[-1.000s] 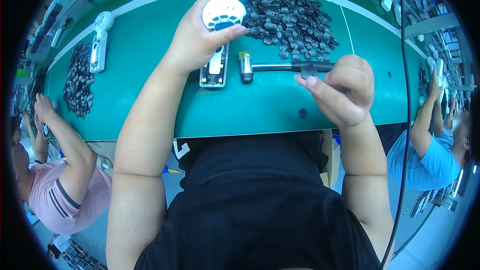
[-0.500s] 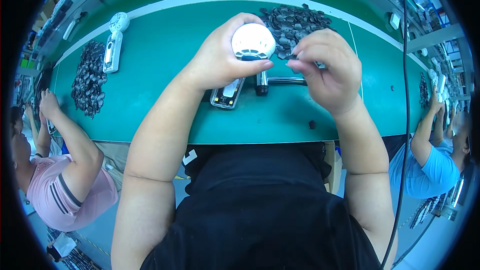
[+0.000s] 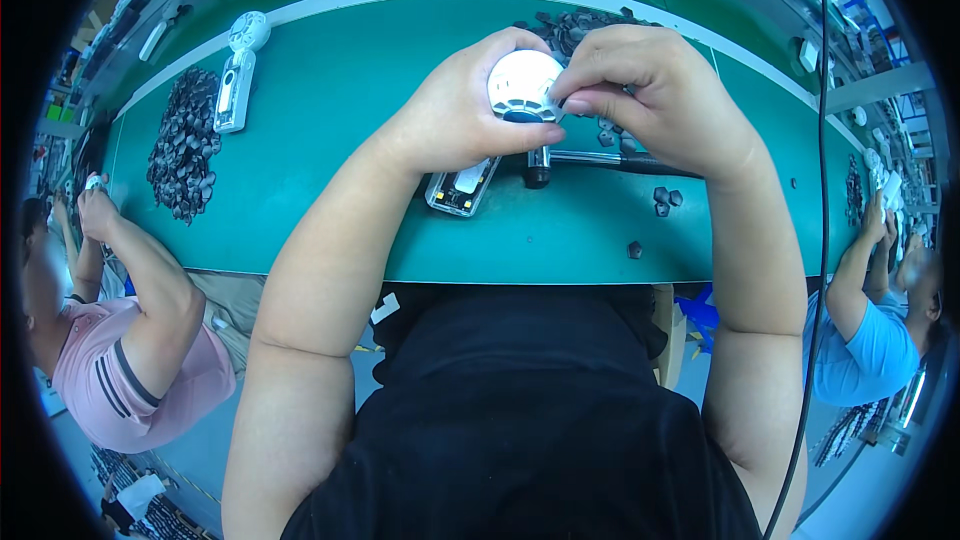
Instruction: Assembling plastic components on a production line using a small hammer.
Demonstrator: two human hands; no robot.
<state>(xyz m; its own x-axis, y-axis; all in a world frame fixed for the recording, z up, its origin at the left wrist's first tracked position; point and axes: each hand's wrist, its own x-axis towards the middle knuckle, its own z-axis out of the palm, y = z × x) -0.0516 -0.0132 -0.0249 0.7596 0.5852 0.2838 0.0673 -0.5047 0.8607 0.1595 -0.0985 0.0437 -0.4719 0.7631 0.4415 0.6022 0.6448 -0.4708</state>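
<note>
My left hand (image 3: 455, 105) is wrapped round a white round device head (image 3: 525, 78), thumb along its lower edge. At the right side of that head, my right hand (image 3: 660, 90) pinches with thumb and fingertips; whatever lies between them is too small and hidden to make out. Just under my left wrist lies a clear-ended handle piece (image 3: 462, 190) with small yellow lights; I cannot tell if it joins the head. A black and chrome hammer-like tool (image 3: 538, 172) lies below my hands. Behind my right hand spreads a pile of small black pieces (image 3: 575, 30).
On the green table (image 3: 330, 70) at left are another heap of black pieces (image 3: 185, 145) and a white device (image 3: 234, 90). Several loose black pieces (image 3: 667, 202) lie near the right forearm. A black cable (image 3: 822, 190) hangs at right. Co-workers sit on both sides.
My right hand has moved left and now touches the white head. A few black pieces have appeared on the table beside my right forearm. The view has shifted slightly.
</note>
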